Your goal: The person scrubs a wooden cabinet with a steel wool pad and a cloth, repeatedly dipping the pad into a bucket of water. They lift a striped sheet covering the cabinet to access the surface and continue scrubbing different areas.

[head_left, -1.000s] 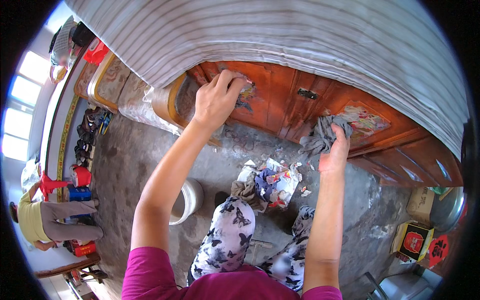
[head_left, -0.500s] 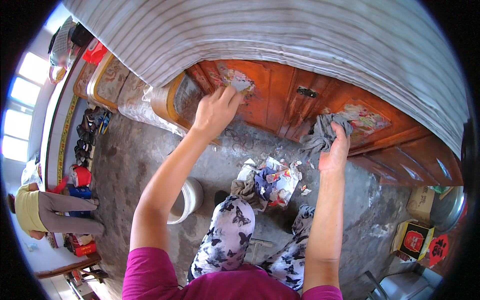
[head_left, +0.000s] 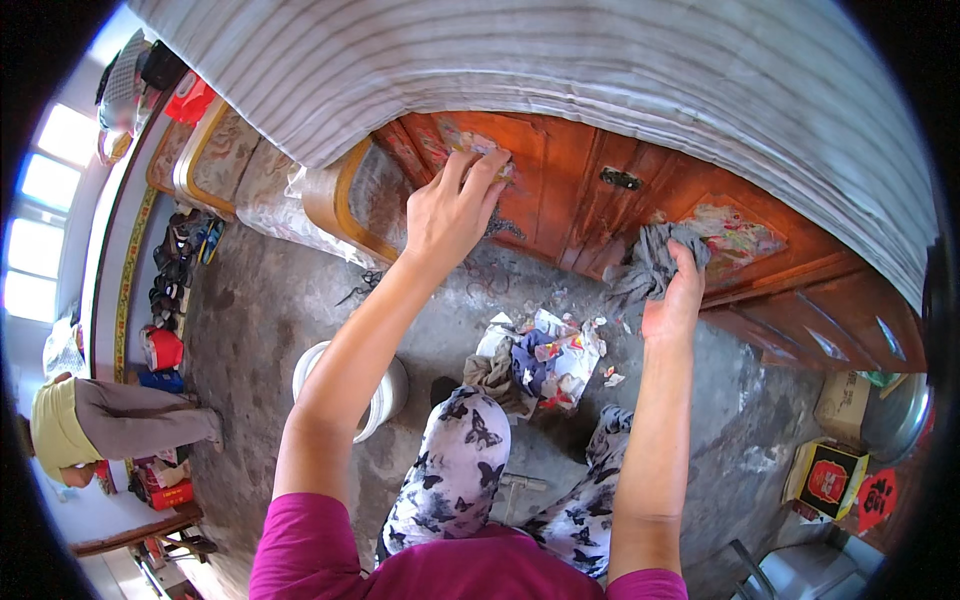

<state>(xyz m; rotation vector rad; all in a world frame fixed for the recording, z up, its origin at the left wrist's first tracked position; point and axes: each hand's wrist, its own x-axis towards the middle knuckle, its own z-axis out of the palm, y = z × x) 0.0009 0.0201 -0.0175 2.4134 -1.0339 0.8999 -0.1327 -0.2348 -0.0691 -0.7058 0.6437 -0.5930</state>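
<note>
my left hand (head_left: pixel 450 212) is at the peeling patch (head_left: pixel 443 138) on the left door of the wooden cabinet (head_left: pixel 560 190), fingers curled; whether they pinch a scrap i cannot tell. my right fingers are closed on a bunched grey rag (head_left: pixel 645 262) beside the right door's patch (head_left: pixel 735 240), probably held there to be within reach. on the floor (head_left: pixel 720 420), torn paper (head_left: pixel 575 368) and a blue cloth (head_left: pixel 528 362) lie heaped, presumably to contain litter. white bucket (head_left: pixel 393 392): partly behind my left forearm, contents unconfirmed. cardboard box (head_left: pixel 838 408): contents not visible.
</note>
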